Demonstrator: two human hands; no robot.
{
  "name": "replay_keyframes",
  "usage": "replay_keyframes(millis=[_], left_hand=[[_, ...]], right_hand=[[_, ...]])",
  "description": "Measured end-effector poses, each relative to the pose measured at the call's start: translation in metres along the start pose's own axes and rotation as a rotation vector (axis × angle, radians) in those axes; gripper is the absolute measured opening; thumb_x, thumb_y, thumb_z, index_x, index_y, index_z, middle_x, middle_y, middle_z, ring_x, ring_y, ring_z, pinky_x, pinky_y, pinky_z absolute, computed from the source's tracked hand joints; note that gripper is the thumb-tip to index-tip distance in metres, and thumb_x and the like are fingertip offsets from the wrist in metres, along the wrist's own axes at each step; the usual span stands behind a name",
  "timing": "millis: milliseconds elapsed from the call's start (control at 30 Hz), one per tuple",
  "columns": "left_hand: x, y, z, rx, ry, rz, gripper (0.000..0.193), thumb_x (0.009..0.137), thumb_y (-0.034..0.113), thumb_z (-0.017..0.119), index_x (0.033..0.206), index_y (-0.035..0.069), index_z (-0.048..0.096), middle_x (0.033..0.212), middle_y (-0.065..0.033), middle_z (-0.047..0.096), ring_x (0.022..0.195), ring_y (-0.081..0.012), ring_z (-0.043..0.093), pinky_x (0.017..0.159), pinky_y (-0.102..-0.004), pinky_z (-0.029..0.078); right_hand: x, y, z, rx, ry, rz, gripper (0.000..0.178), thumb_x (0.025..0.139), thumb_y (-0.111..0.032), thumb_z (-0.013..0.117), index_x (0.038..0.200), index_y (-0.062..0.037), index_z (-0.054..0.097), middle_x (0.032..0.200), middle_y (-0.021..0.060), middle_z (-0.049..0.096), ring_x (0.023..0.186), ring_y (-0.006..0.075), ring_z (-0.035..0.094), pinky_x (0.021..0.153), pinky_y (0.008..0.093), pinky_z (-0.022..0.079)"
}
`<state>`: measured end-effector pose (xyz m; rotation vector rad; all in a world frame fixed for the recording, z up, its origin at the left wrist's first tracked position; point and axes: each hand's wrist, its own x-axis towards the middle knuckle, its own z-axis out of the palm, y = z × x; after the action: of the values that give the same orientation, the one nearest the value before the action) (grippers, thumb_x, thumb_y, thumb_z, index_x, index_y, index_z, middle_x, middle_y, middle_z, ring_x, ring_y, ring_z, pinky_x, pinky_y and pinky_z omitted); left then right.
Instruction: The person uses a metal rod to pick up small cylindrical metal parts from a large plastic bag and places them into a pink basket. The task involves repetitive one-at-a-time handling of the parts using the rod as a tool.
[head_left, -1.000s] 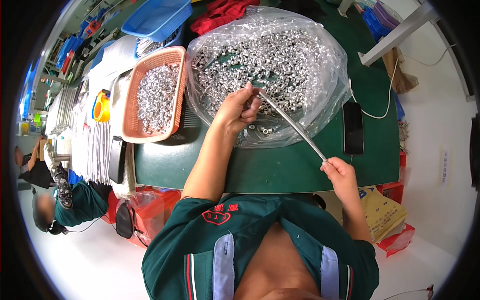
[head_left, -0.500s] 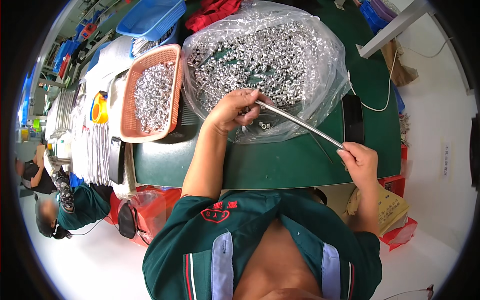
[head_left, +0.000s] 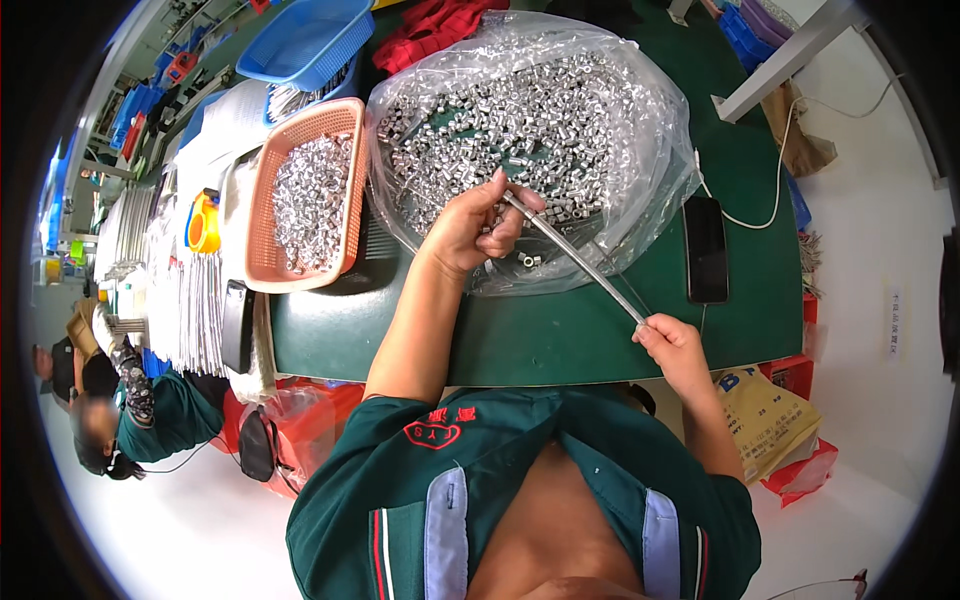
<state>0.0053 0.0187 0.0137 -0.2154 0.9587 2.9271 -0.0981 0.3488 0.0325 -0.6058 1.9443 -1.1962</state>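
Our right hand [head_left: 672,340], lower right of centre, closes its fingers around the near end of the metal rod [head_left: 575,258]. Our left hand [head_left: 478,222] pinches the far end over the bag of small metal sleeves [head_left: 530,120] on the green worktop [head_left: 540,335].

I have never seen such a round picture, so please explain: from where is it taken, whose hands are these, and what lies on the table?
A wide camera on the person's head looks down, so straight edges bend. Both bare hands are that person's own. The right hand grips the near end of a thin metal rod; the left hand pinches its far tip over a clear plastic bag full of small silver sleeves. On the green table also lie an orange basket with more sleeves and a black phone.
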Motion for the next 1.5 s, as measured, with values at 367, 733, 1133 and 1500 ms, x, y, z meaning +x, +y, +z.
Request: replay_keyframes(millis=[367,733,1133,1500], left_hand=[[0.0,0.002,0.011,0.247,0.085,-0.01,0.059,0.098,0.048,0.037,0.108,-0.008,0.054,0.051,-0.0003,0.04,0.038,-0.0054,0.023,0.036,-0.02,0.019],[0.0,0.001,0.003,0.049,0.023,0.058,0.061,0.099,0.047,0.036,0.125,-0.007,0.049,0.054,-0.0011,0.041,0.042,-0.0065,0.027,0.038,-0.0205,0.023],[0.006,-0.012,0.022,0.247,0.155,0.23,0.056,0.096,0.044,0.049,0.127,-0.003,0.049,0.057,0.0015,0.042,0.045,-0.0045,0.03,0.04,-0.0201,0.022],[0.002,-0.004,0.02,-0.074,0.283,0.092,0.066,0.097,0.054,0.034,0.133,-0.001,0.04,0.075,-0.0038,0.048,0.049,-0.0064,0.028,0.04,-0.019,0.02]], right_hand=[[-0.004,-0.018,0.004,-0.252,0.171,-0.142,0.013,0.086,-0.012,0.063,0.082,0.0008,0.062,0.056,0.0006,0.047,0.053,0.005,0.041,0.048,0.0247,0.033],[-0.002,-0.016,0.003,-0.021,0.038,-0.06,0.015,0.089,-0.012,0.06,0.084,0.0017,0.064,0.066,-0.0029,0.055,0.062,0.0029,0.045,0.055,0.0208,0.036],[-0.003,-0.015,0.013,0.343,-0.128,0.135,0.02,0.093,-0.018,0.056,0.083,-0.0014,0.062,0.057,-0.0077,0.038,0.049,0.0007,0.031,0.044,0.0185,0.022],[0.002,-0.024,0.013,0.358,-0.043,0.126,0.018,0.093,-0.015,0.056,0.083,-0.0013,0.061,0.058,-0.0083,0.037,0.048,0.0,0.03,0.043,0.0185,0.02]])
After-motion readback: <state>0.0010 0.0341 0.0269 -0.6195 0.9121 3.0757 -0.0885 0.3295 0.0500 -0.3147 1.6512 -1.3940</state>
